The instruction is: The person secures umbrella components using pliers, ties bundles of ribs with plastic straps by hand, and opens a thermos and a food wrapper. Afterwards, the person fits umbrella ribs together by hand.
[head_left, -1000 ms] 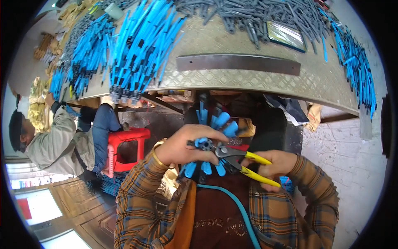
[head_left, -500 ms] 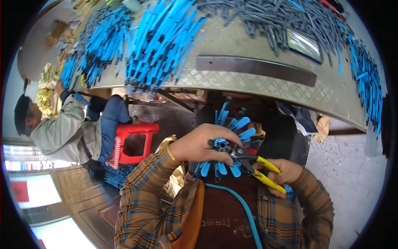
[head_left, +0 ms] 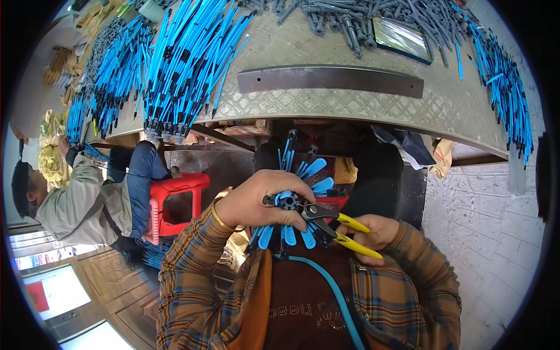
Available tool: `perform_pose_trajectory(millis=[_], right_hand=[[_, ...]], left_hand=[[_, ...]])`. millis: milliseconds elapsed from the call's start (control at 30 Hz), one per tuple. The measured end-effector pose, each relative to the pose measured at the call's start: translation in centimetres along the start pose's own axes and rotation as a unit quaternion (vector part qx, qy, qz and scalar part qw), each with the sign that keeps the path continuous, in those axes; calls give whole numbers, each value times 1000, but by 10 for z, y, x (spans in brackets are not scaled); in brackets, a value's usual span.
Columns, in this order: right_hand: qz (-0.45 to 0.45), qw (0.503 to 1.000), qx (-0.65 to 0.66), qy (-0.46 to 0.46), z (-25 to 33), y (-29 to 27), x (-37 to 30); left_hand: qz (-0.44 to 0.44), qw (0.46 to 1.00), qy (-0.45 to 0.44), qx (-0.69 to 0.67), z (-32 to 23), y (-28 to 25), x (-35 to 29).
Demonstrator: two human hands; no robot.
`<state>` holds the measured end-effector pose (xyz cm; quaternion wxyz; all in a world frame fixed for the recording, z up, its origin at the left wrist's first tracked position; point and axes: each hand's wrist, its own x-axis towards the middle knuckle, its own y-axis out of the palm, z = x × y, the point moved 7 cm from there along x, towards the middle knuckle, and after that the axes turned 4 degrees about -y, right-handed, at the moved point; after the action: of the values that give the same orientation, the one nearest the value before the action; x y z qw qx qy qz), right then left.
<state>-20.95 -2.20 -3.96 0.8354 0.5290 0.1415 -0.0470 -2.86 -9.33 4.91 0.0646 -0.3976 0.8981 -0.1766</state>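
My left hand (head_left: 265, 198) is closed around a bundle of blue strips (head_left: 315, 168) with black fittings. The flat blue ends fan out above and below my fist. A round black hub (head_left: 287, 200) with a hollow centre shows between my thumb and fingers. My right hand (head_left: 376, 232) grips pliers (head_left: 354, 247) by their yellow handles, which stand apart. The dark jaws lie right beside my left fingertips and the hub. What is between the jaws, if anything, is too small to make out.
Across the front runs a patterned table (head_left: 274, 108) with a metal bar (head_left: 329, 80), heaps of blue rods (head_left: 189, 64), grey parts (head_left: 350, 23) and a flat glassy panel (head_left: 401, 39). At left, a person (head_left: 87, 198) sits near a red plastic stool (head_left: 181, 201).
The whole view has shifted, so the table and both hands appear farther left. My hold on the bundle and the pliers looks the same. The pliers' jaws stay beside my left fingertips.
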Motion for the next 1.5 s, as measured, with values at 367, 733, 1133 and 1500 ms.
perform_pose_trajectory(millis=[367,733,1133,1500], right_hand=[[-155,927,-313,-134,38,11,-1],[52,990,58,-114,14,-1,3],[-118,985,-117,-36,48,19,-14],[-98,989,-105,-39,43,19,-8]], left_hand=[[-13,1000,-24,-11,6,-4,-1],[-3,1000,4,13,0,-1,2],[-5,1000,-3,24,-3,-1,-3],[2,1000,5,13,-5,0,-5]])
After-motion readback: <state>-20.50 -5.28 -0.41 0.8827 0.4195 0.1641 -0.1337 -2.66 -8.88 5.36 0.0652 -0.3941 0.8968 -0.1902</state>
